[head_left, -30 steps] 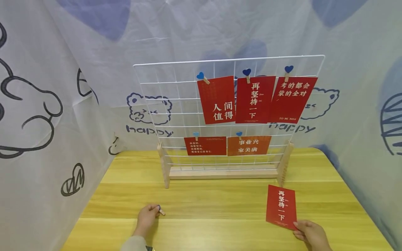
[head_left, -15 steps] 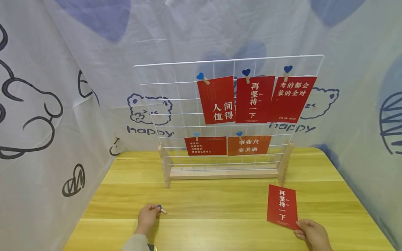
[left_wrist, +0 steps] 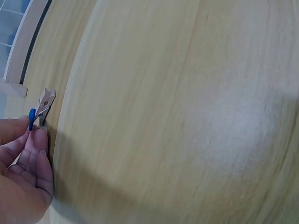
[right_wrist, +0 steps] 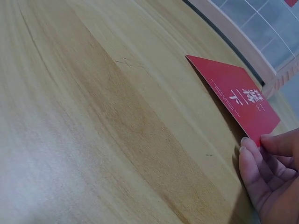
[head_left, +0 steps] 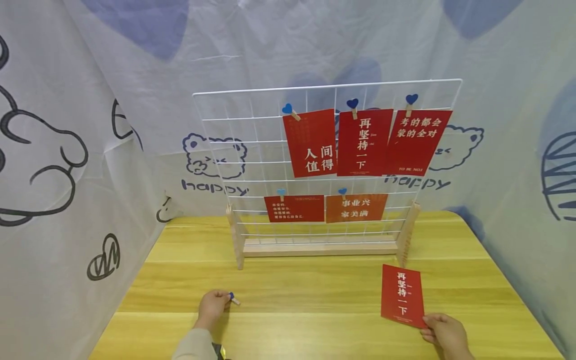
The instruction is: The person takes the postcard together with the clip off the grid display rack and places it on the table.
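Between thumb and fingers, my left hand [head_left: 212, 306] pinches a small wooden clothespin [left_wrist: 46, 101] with a blue heart on its handle end. The left wrist view shows the clothespin pointing away from the fingertips, over the tabletop. At the right, my right hand [head_left: 447, 332] holds a red card [head_left: 402, 296] with white characters by its lower right corner. In the right wrist view the thumb lies on top of the card [right_wrist: 238, 95] and the fingers are beneath it. A shadow shows under the card's near edge.
A white wire grid rack [head_left: 252, 172] on a wooden base [head_left: 319, 248] stands at the back of the table [head_left: 306, 290]. Red cards [head_left: 364, 142] and an orange card [head_left: 357, 208] hang on it from heart clothespins. A patterned curtain [head_left: 135, 65] surrounds the table.
My left hand has shifted slightly right and away from me with the clothespin. The clothespin's heart shows a little more clearly. My right hand and its card stay in nearly the same place.
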